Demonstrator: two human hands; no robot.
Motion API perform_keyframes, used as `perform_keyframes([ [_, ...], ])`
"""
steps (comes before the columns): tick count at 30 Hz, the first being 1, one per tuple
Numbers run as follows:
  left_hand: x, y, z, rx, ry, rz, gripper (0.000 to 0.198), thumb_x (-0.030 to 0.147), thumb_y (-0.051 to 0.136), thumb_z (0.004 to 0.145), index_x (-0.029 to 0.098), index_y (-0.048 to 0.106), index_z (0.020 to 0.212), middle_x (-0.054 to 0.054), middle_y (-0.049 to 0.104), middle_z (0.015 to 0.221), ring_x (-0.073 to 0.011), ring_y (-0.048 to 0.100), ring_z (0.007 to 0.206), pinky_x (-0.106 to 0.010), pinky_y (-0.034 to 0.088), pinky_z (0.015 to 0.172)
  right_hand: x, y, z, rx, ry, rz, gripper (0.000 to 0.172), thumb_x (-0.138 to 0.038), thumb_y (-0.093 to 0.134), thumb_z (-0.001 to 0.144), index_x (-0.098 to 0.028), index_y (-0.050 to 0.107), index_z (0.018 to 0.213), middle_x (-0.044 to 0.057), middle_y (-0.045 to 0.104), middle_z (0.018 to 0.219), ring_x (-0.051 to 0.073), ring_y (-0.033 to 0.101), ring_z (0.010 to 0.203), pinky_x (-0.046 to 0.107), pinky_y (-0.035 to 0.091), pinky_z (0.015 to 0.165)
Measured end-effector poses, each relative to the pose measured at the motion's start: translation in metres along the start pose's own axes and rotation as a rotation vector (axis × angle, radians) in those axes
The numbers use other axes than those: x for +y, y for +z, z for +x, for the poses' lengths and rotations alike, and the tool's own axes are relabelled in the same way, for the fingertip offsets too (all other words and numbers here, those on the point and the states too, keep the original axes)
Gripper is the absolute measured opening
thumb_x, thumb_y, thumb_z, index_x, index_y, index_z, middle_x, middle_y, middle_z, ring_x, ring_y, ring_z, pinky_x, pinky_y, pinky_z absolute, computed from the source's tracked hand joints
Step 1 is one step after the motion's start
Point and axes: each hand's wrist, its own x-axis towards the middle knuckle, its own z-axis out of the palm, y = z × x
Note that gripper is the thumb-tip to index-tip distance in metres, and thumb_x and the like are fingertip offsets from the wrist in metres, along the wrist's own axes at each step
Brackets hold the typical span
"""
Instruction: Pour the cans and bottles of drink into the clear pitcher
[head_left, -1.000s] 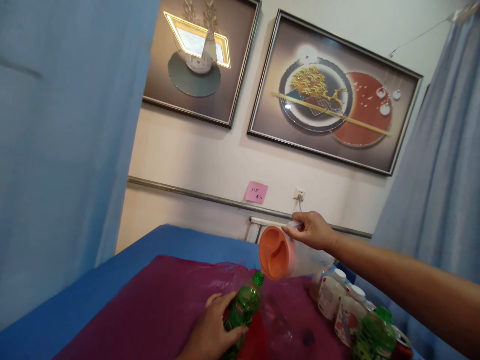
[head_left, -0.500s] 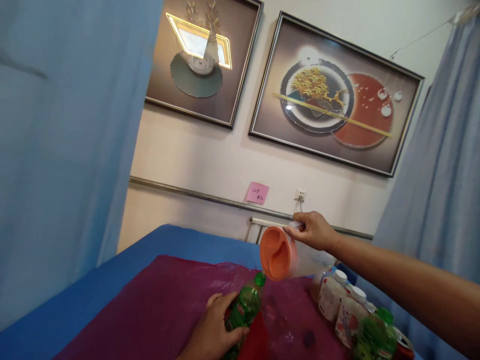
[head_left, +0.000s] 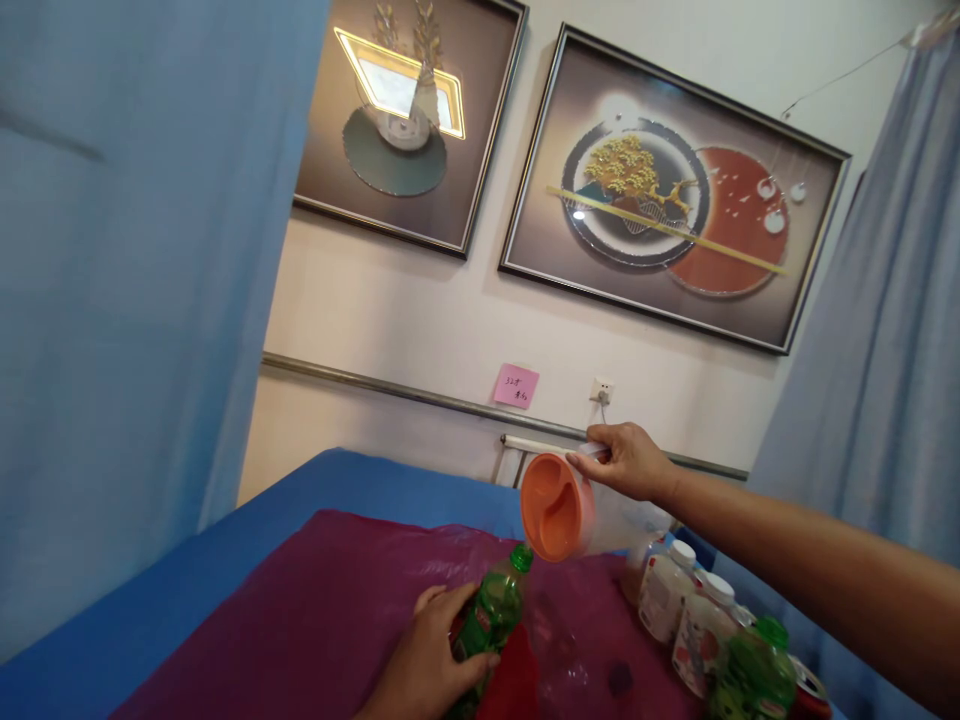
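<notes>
From where I stand, the two hands are apart, each busy. The left hand (head_left: pixel 431 655) is wrapped around a green bottle (head_left: pixel 491 612), holding it leaning, with its top just beyond the fingers. The right hand (head_left: pixel 628 462), higher up, grips the handle (head_left: pixel 592 453) of a clear jug (head_left: pixel 611 525), tipped so its orange top (head_left: pixel 556 507) faces left, just beside the bottle's neck.

I'd judge the work midway: bottle and jug are brought together, the jug already tilted, but neither is set down. Below the right forearm, two white-capped bottles (head_left: pixel 667 592), a second green bottle (head_left: pixel 752 672) and a can (head_left: pixel 811 690) stand untouched.

I see no stream between jug and bottle, and can't tell whether the bottle is capped or the two touch. The red thing (head_left: pixel 514 675) beside the left hand is partly hidden, and the bottle's base is cut off.
</notes>
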Motion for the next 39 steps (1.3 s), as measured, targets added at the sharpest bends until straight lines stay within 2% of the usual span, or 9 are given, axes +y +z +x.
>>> perform_keyframes([
  [5, -0.0029, 0.0007, 0.0007, 0.002, -0.018, 0.009, 0.073, 0.029, 0.078, 0.061, 0.018, 0.066, 0.132, -0.012, 0.069, 0.132, -0.0356, 0.051, 0.131, -0.048, 0.037, 0.116, -0.0001, 0.0007, -0.0007, 0.000, 0.005, 0.003, 0.048, -0.061, 0.055, 0.082, -0.025, 0.036, 0.058, -0.004, 0.041, 0.051, 0.012, 0.038, 0.049, 0.027, 0.025, 0.053],
  [13, 0.0039, -0.0023, -0.0011, -0.017, -0.032, 0.016, 0.074, 0.029, 0.076, 0.062, 0.016, 0.065, 0.134, -0.012, 0.068, 0.133, -0.0345, 0.050, 0.132, -0.045, 0.037, 0.116, -0.0015, 0.0010, -0.0006, -0.011, 0.003, 0.010, 0.048, -0.061, 0.055, 0.082, -0.025, 0.035, 0.058, -0.004, 0.041, 0.050, 0.012, 0.037, 0.049, 0.027, 0.024, 0.052],
  [22, -0.0013, -0.0006, 0.0000, -0.022, -0.015, 0.009, 0.074, 0.029, 0.077, 0.061, 0.019, 0.065, 0.134, -0.011, 0.067, 0.133, -0.0339, 0.050, 0.132, -0.046, 0.036, 0.116, -0.0002, 0.0009, -0.0013, -0.021, 0.010, 0.009, 0.049, -0.061, 0.055, 0.082, -0.025, 0.034, 0.058, -0.005, 0.039, 0.050, 0.011, 0.035, 0.049, 0.027, 0.023, 0.052],
  [29, 0.0015, -0.0021, -0.0008, -0.035, -0.024, 0.020, 0.076, 0.028, 0.076, 0.062, 0.016, 0.063, 0.136, -0.011, 0.067, 0.134, -0.0350, 0.048, 0.133, -0.046, 0.035, 0.117, -0.0004, -0.0006, -0.0025, -0.015, 0.008, 0.026, 0.047, -0.059, 0.056, 0.081, -0.025, 0.034, 0.058, -0.004, 0.040, 0.050, 0.011, 0.036, 0.048, 0.027, 0.023, 0.051],
  [35, -0.0009, -0.0006, -0.0003, -0.023, -0.011, 0.018, 0.072, 0.028, 0.077, 0.061, 0.020, 0.066, 0.132, -0.010, 0.068, 0.131, -0.0347, 0.050, 0.132, -0.045, 0.037, 0.116, -0.0008, 0.0000, -0.0026, -0.015, -0.003, 0.021, 0.047, -0.058, 0.057, 0.082, -0.025, 0.035, 0.057, -0.004, 0.041, 0.049, 0.011, 0.037, 0.048, 0.027, 0.023, 0.051],
  [39, -0.0023, 0.0009, -0.0004, -0.004, 0.000, 0.012, 0.072, 0.027, 0.077, 0.061, 0.018, 0.066, 0.132, -0.011, 0.069, 0.130, -0.0343, 0.051, 0.130, -0.044, 0.038, 0.115, -0.0018, -0.0002, -0.0027, -0.022, -0.006, 0.012, 0.047, -0.058, 0.057, 0.083, -0.025, 0.036, 0.058, -0.004, 0.042, 0.050, 0.012, 0.038, 0.049, 0.027, 0.024, 0.051],
])
